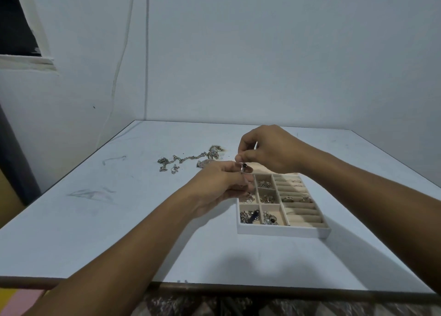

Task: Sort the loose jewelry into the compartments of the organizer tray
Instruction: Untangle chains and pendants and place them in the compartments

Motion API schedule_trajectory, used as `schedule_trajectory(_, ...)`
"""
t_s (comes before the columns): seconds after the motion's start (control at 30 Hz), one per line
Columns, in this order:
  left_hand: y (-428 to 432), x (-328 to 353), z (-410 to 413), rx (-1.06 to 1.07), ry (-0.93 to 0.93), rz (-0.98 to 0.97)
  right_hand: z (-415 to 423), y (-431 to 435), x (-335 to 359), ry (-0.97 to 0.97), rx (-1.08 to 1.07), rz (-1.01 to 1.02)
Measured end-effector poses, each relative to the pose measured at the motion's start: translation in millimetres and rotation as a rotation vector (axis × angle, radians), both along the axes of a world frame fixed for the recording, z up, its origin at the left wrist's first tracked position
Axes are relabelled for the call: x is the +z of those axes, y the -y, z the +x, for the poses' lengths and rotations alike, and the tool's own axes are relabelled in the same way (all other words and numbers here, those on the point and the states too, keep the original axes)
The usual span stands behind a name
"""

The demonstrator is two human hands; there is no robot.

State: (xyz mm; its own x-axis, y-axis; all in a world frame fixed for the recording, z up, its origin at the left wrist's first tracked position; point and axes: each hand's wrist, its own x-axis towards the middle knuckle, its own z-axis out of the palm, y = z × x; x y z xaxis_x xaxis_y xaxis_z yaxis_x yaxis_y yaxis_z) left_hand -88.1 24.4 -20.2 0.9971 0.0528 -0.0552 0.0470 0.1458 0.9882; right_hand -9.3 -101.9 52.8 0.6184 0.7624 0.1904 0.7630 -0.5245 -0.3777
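Presently left grip (pixel 222 188) and right grip (pixel 269 148) both pinch one thin piece (pixel 242 168) above the tray (pixel 281 232); a slip could drop it into a wrong compartment.

A single view is given, taken by a wide-angle camera worn on the head. The table (pixel 119 232) is looked at from above its near edge, forward and down, with the far wall (pixel 262 65) filling the upper half. The left hand (pixel 219 186) and right hand (pixel 269 148) are framed close, near centre, a jewelry piece (pixel 242 170) between them, forearms entering from below. The organizer tray (pixel 281 232) is caught just right of centre.
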Motion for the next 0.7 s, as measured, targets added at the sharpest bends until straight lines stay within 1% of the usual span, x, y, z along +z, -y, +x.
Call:
schedule_trajectory(0.2,20,3,4,-0.049,-0.001,0.021,1,25,-3,0.008,-0.052,-0.023)
schedule_trajectory(0.33,29,4,6,-0.077,-0.025,0.045,2,37,-4,0.004,-0.073,-0.002)
schedule_trajectory(0.7,55,8,6,-0.140,-0.049,0.065,-3,61,-7,-0.004,-0.066,0.012)
